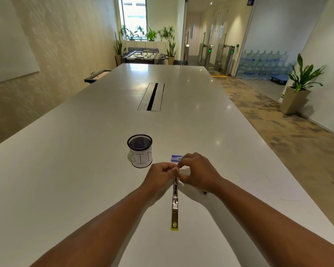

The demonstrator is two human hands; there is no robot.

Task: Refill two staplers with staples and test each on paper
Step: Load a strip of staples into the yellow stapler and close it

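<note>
Both hands' grip on stapler point(175, 205), lengthwise toward viewer.

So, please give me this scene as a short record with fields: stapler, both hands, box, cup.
stapler: opened out flat on the table, its magazine exposed
left hand: fingers curled at the stapler's far end
right hand: fingertips pinched above the same end; contents too small to tell
staple box: behind the hands
mesh cup: paper label, left of the box
</note>
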